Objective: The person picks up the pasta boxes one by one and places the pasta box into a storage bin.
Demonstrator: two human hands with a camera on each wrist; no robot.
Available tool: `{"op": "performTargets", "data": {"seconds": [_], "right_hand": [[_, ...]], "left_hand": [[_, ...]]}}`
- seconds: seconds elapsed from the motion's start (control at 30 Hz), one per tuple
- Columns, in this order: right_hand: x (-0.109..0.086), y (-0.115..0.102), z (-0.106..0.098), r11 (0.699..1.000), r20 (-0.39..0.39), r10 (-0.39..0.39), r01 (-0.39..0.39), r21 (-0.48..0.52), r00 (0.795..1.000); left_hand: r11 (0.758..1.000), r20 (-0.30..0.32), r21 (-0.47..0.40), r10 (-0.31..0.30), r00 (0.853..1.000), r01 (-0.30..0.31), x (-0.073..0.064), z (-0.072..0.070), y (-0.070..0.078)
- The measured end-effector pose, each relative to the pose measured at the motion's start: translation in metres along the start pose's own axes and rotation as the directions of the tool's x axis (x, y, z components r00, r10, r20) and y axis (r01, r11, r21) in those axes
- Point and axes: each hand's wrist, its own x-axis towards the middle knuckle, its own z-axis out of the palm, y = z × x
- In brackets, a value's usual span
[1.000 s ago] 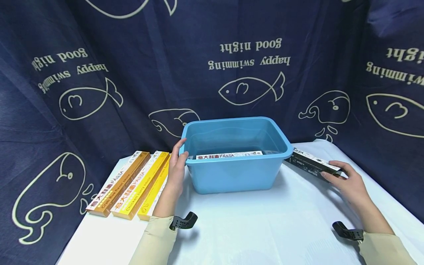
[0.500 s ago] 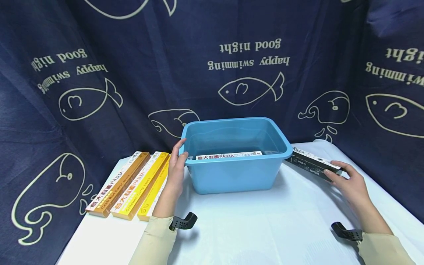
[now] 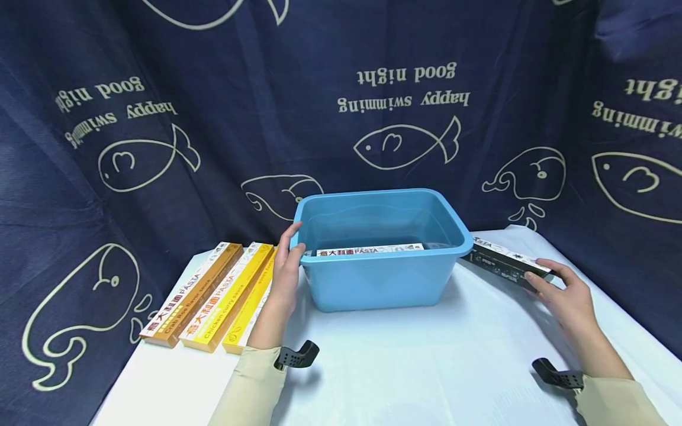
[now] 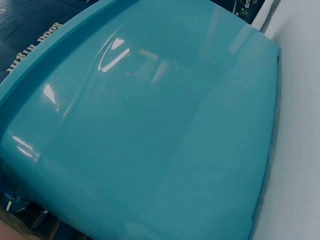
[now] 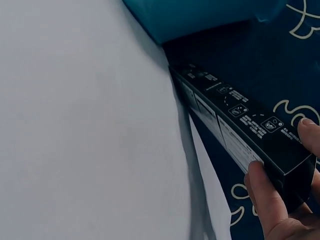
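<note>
Entry one: a long black box [image 3: 505,263] with a white upper face, lying aslant on the person's right, its far end disappearing behind the bin's side; whether the two are touching, I cannot tell.

Entry two: the right hand [image 3: 569,299], pinching that box by its near end, thumb and fingers parted only by the box's width. It is probably gripping there because that end is facing the person and standing well away from the bin.

Entry three: a blue bin [image 3: 378,284], standing upright at the centre.

Entry four: the left hand [image 3: 286,269], curling thumb and forefinger over the bin's left rim, presumably for steadying it; its other fingers are hiding from me.

Entry five: a pasta box [image 3: 370,251], lying lengthwise inside the bin along the near wall, only its white lettered face showing.

Entry six: three boxes on the left, an orange-brown box [image 3: 199,299], a yellow box [image 3: 234,296] and a second yellow box [image 3: 253,302], lying side by side, apparently for easy reading and reach.

Entry seven: a white cloth [image 3: 383,367], bearing everything; a navy curtain [image 3: 298,77], hanging behind.
</note>
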Motion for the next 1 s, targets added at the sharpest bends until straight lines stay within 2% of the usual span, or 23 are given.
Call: {"op": "performTargets", "data": {"seconds": [0.3,0.7,1.0], "right_hand": [[-0.001,-0.008,0.003,0.984,-0.079,0.036,-0.021,0.179,0.996],[0.0,-0.027,0.009,0.961,-0.157,0.107,-0.062,0.271,0.982],[0.0,-0.034,0.008,0.938,-0.188,0.105,-0.035,0.346,0.977]], "left_hand": [[1.0,0.007,-0.012,-0.004,1.0,0.004,-0.001,0.0,-0.001],[1.0,0.003,-0.004,-0.006,1.0,0.006,-0.001,0.0,-0.001],[1.0,0.001,0.003,-0.004,1.0,0.004,-0.001,0.0,0.001]]}}
